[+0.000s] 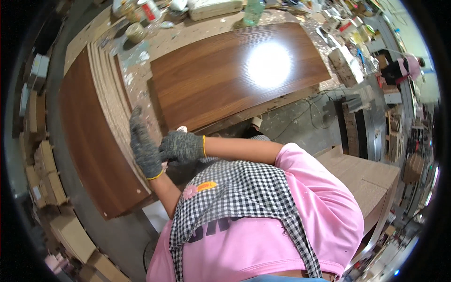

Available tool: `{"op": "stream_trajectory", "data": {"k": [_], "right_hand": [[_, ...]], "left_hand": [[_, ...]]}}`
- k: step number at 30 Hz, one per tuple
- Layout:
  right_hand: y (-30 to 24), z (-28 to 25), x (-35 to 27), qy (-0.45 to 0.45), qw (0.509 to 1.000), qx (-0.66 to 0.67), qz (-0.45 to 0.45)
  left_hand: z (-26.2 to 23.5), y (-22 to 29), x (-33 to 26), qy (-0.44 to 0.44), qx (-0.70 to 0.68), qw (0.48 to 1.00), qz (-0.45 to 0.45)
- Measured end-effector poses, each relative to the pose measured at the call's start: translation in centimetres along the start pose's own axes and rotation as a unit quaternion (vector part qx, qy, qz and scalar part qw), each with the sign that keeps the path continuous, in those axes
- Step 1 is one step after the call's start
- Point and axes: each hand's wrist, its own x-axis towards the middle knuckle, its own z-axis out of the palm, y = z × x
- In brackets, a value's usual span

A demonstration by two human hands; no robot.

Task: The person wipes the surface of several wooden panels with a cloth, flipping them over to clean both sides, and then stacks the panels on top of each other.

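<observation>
My left hand (144,149), in a dark grey knit glove, reaches forward with its fingers stretched out. It lies by the pale raw edge of a stack of brown wood-grain panels (89,131) on my left; whether it presses on that edge I cannot tell. My right hand (182,145), gloved alike with a yellow cuff, is crossed over in front of me beside the left wrist. Its fingers are curled round something mostly hidden, of which a small white end (182,129) shows. Ahead lies a flat wood-grain board (206,77) with a bright light reflection.
The paint-spotted worktable (141,70) carries a small jar (135,33), a green bottle (253,11) and clutter at its far and right edges. Cables (312,110) trail on the floor. A wooden cabinet (357,178) stands at my right. Another person (406,68) is far right.
</observation>
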Motion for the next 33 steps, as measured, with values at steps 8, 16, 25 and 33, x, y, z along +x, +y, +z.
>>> {"op": "stream_trajectory", "data": {"k": [8,16,25,33], "right_hand": [[8.5,-7.2,-6.1,0.074,0.956,-0.259,0.112],[21.6,-30.5,-32.6,0.219,0.759,-0.467,0.396],[19.0,-41.2,-54.4,0.05,0.632,-0.273,0.723],[29.2,-51.5,-57.0,0.122,0.551,-0.354,0.746]], "left_hand": [[4.8,-17.3,4.5,-0.007,0.059,0.978,-0.201],[10.8,-11.5,2.8,-0.003,0.38,0.916,-0.126],[12.0,-11.0,2.6,-0.011,0.427,0.887,-0.178],[9.6,-17.7,2.9,-0.202,0.785,0.582,-0.069]]}}
